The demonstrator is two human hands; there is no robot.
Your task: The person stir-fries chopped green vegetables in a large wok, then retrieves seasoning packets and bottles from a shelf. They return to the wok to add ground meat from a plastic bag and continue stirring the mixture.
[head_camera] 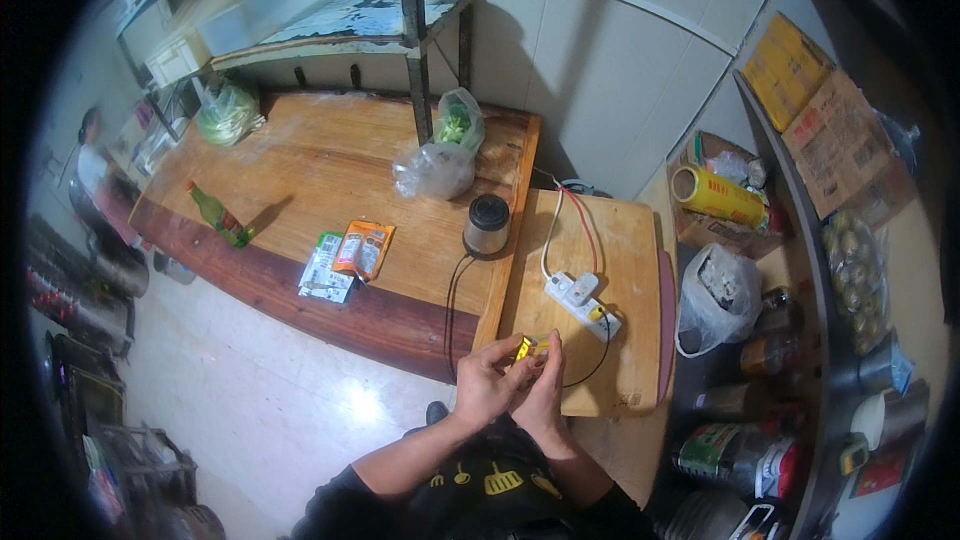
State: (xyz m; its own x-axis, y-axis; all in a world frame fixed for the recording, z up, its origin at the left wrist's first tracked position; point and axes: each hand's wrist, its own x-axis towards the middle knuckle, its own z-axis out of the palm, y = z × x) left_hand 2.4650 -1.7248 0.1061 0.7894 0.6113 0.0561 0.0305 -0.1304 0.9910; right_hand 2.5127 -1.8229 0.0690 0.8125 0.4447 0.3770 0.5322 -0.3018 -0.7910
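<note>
My left hand [487,382] and my right hand [541,386] meet in front of my body, and between their fingers is a small yellow object [524,349], perhaps a packet; its kind is not clear. Just beyond them, on a wooden board, lies a white power strip [582,304] with a grey plug and a yellow plug in it. A metal electric grinder or similar appliance with a black lid [486,226] stands on the wooden table [337,165], its black cord hanging over the near edge. An orange pouch [364,250] overlaps a silver and green pouch [327,270] to the left.
A green glass bottle [217,214] stands at the table's left. Bagged greens [227,116] and a plastic bag with vegetables [450,150] lie farther back, near a shelf post [417,82]. Shelves with jars, bags and a yellow roll [720,197] line the right. A person [101,172] is at far left.
</note>
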